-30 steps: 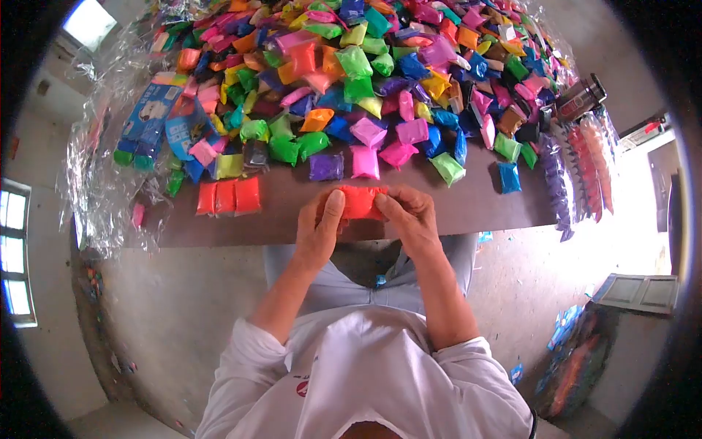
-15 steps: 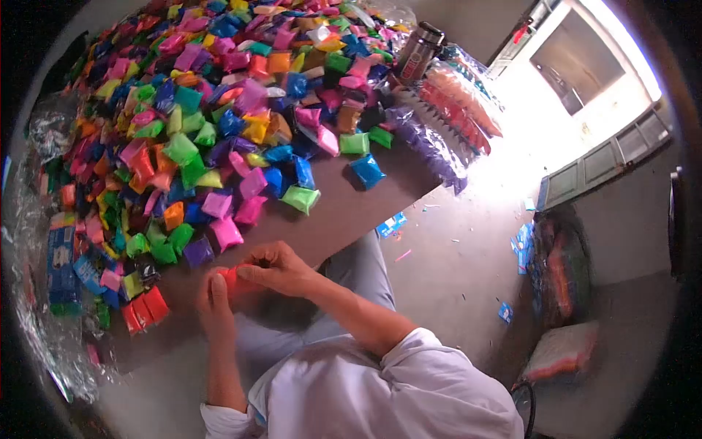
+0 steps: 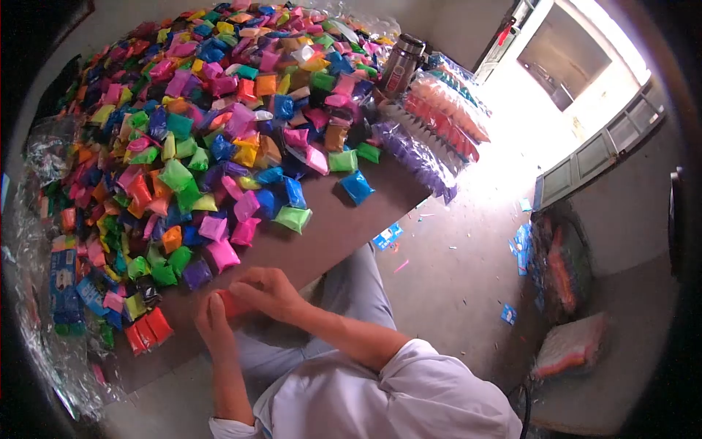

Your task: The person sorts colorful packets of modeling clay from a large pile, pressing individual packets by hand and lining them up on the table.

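Note:
A red packet (image 3: 235, 303) is held between my two hands over the table's front edge. My left hand (image 3: 215, 322) grips its left end, fingers closed. My right hand (image 3: 265, 293) pinches the right side, and its fingers hide part of the packet. To the left of my hands, a row of red packets (image 3: 148, 331) lies on the brown table (image 3: 329, 227). A purple packet (image 3: 197, 274) and a pink packet (image 3: 222, 255) lie just beyond my hands, at the near edge of a large heap of colourful packets (image 3: 175, 175).
A metal flask (image 3: 403, 66) stands at the heap's right. Beside it lie long clear bags of purple (image 3: 418, 162) and red pieces. Crumpled clear plastic (image 3: 29, 314) covers the left side. A blue packet (image 3: 357, 187) lies near the right edge. Blue scraps (image 3: 387, 235) are on the floor.
The view has swung to the right, so the table appears tilted and more of the doorway shows. Both hands still hold the red packet.

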`<action>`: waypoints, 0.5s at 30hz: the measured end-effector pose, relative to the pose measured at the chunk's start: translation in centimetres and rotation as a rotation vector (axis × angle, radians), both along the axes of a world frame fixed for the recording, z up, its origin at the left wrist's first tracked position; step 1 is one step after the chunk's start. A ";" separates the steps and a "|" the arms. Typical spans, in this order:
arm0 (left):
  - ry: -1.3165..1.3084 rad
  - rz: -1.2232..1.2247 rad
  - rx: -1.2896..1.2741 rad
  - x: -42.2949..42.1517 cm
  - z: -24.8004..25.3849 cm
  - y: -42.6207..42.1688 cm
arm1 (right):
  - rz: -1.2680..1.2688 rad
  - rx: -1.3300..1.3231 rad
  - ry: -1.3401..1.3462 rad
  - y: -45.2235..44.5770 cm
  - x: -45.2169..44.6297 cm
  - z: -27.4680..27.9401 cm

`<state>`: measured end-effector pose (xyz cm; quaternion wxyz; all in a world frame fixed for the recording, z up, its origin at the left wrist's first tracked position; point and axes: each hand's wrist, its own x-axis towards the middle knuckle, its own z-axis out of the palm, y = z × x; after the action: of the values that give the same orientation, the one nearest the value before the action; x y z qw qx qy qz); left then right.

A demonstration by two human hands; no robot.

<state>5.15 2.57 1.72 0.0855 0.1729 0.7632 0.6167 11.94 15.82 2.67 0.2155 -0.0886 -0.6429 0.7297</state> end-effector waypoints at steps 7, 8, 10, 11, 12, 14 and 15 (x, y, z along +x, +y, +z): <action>-0.077 0.025 0.037 0.3 0.8 -0.4 | 0.010 0.006 -0.106 -0.1 -0.1 -0.9; -0.078 0.029 0.036 0.4 1.1 -0.3 | -0.068 0.067 -0.080 -0.3 -0.1 -0.9; -0.020 0.050 -0.034 0.6 1.6 0.1 | -0.119 0.108 -0.046 -0.5 -0.3 -1.4; -0.020 0.051 -0.034 0.4 1.5 -0.1 | -0.173 0.149 -0.009 -0.5 -0.4 -1.6; -0.005 0.014 -0.045 0.1 1.2 -0.3 | -0.171 0.149 -0.010 -0.6 -0.5 -1.5; 0.009 -0.025 -0.059 0.0 0.6 -0.5 | -0.229 0.275 0.004 -0.8 -0.4 -1.4; 0.024 0.006 -0.049 0.0 0.2 -0.4 | -0.232 0.274 0.002 -0.8 -0.3 -1.3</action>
<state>5.19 2.20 1.92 0.0784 0.1758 0.7796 0.5959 11.63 15.06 1.39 0.3089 -0.1314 -0.7214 0.6057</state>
